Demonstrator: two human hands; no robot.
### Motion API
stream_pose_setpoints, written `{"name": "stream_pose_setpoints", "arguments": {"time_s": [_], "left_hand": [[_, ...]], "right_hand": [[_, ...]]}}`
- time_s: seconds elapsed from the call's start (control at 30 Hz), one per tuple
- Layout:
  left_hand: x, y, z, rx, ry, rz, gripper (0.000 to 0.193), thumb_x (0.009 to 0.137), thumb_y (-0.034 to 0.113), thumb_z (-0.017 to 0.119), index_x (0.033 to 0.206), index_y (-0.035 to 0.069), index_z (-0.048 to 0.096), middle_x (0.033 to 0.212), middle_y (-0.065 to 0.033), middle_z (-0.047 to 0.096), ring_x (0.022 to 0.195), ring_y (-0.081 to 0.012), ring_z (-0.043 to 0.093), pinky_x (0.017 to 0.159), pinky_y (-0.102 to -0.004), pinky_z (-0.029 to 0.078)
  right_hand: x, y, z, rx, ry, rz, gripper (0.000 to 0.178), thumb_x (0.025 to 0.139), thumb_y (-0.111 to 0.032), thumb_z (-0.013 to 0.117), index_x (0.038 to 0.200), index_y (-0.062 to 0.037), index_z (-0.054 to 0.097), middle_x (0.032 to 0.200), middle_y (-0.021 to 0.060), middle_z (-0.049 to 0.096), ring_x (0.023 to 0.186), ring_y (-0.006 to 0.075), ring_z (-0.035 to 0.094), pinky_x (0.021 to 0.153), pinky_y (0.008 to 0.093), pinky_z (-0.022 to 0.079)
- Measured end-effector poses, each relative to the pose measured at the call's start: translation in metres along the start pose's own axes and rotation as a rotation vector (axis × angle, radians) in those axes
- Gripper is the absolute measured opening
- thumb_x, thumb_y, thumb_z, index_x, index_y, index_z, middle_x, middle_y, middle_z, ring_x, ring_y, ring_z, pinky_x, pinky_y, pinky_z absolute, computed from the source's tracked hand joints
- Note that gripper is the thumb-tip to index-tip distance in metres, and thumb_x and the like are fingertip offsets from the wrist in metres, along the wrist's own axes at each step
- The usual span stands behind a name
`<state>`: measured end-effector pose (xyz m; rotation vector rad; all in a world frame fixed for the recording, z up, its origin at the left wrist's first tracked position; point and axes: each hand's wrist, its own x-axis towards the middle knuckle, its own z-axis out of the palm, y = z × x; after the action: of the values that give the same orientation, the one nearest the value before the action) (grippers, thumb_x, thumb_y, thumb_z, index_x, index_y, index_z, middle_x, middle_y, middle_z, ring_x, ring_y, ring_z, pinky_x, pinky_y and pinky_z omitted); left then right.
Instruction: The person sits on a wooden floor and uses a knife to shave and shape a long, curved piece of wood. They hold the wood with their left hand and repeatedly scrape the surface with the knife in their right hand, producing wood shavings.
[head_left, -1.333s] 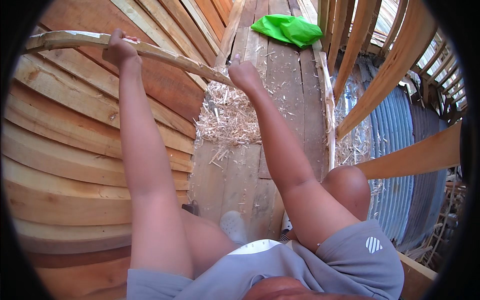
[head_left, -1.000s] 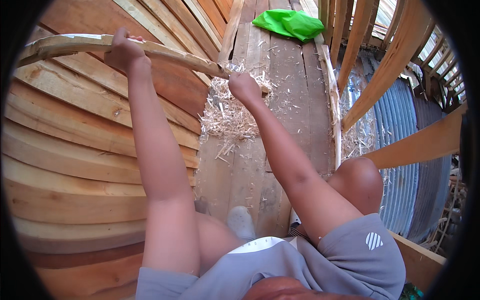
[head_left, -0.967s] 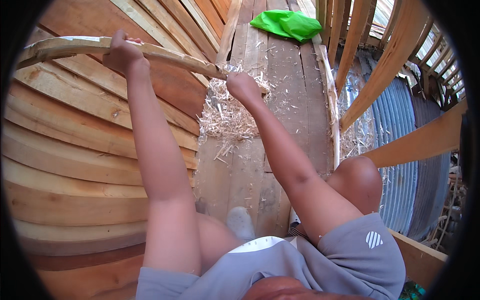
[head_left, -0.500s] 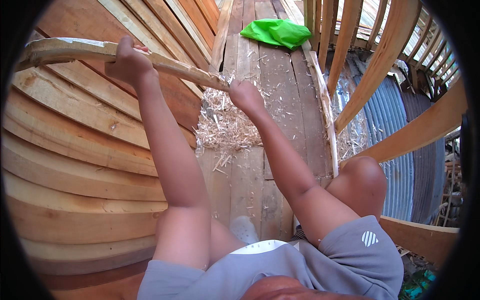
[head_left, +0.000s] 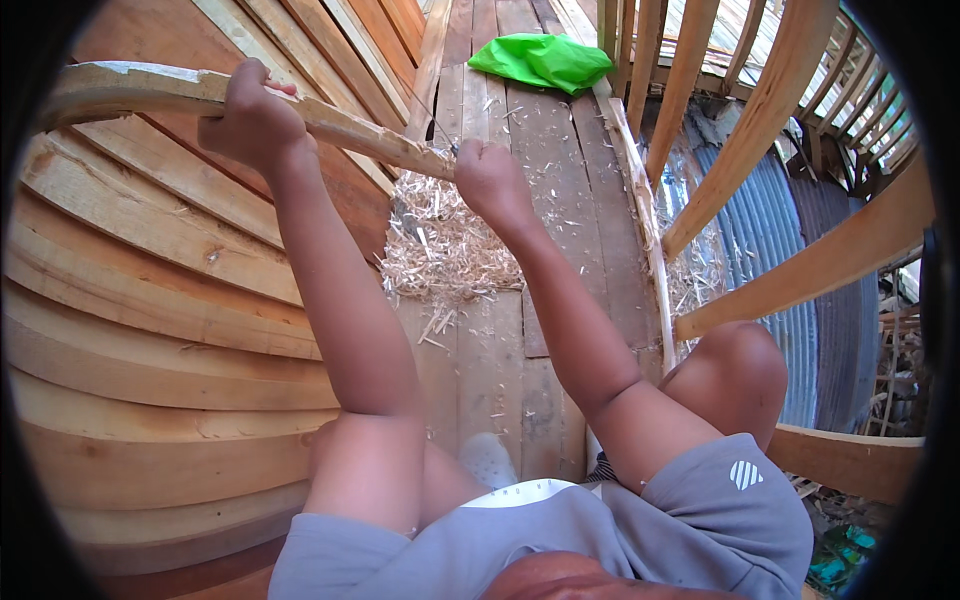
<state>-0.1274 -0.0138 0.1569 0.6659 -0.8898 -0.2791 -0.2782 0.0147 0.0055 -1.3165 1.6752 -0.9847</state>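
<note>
My left hand [head_left: 258, 118] is closed around a long pale piece of wood [head_left: 365, 136] with roughly cut edges, raised at the left in front of stacked planks. The wood slopes down to the right and reaches my right hand [head_left: 490, 182], which is a closed fist. A small dark bit shows at the top of that fist, with a thin dark line near it. Whether my right fingers grip the wood's end or a thin tool beside it is hidden. Below and between my arms lies a heap of curled wood shavings [head_left: 447, 250] on the plank floor [head_left: 490, 350].
A bright green bag [head_left: 542, 62] lies at the far end of the walkway. Stacked planks [head_left: 165, 310] line the left side. Slanted wooden posts [head_left: 755, 125] edge the right, with corrugated metal sheets [head_left: 765, 240] beyond and below. My bent knee [head_left: 735, 365] is near the posts.
The view has shifted slightly, so the floor and bag sit a little differently. Both hands keep their closed grips. A pale curl by my right fist no longer shows.
</note>
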Motion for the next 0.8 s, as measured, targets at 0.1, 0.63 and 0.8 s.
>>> {"name": "stream_pose_setpoints", "arguments": {"time_s": [0.1, 0.63, 0.8], "left_hand": [[-0.013, 0.007, 0.012, -0.014, 0.017, 0.018, 0.023, 0.066, 0.002, 0.054, 0.051, 0.003, 0.037, 0.048, -0.0047, 0.045, 0.041, -0.0132, 0.045, 0.042, -0.0268, 0.032], [-0.019, 0.012, 0.012, 0.024, 0.048, -0.021, 0.015, 0.072, 0.000, 0.057, 0.069, -0.004, 0.043, 0.056, -0.0104, 0.050, 0.046, -0.0163, 0.049, 0.047, -0.0301, 0.045], [-0.003, 0.002, -0.004, 0.035, 0.041, -0.021, 0.014, 0.071, -0.001, 0.056, 0.068, -0.003, 0.043, 0.058, -0.0109, 0.051, 0.045, -0.0176, 0.051, 0.047, -0.0320, 0.047]], "right_hand": [[0.018, 0.030, 0.020, -0.040, 0.057, 0.002, 0.058, 0.096, -0.036, 0.030, 0.098, 0.0067, 0.070, 0.100, 0.0327, 0.066, 0.100, 0.0469, 0.064, 0.094, 0.0512, 0.046], [0.048, 0.069, 0.048, -0.151, 0.223, -0.055, 0.057, 0.097, -0.036, 0.031, 0.089, 0.0034, 0.072, 0.087, 0.0287, 0.069, 0.087, 0.0459, 0.067, 0.084, 0.0524, 0.051], [0.049, 0.067, 0.053, -0.275, 0.238, -0.117, 0.057, 0.095, -0.037, 0.034, 0.076, 0.0016, 0.072, 0.076, 0.0269, 0.068, 0.075, 0.0459, 0.068, 0.075, 0.0538, 0.054]]}}
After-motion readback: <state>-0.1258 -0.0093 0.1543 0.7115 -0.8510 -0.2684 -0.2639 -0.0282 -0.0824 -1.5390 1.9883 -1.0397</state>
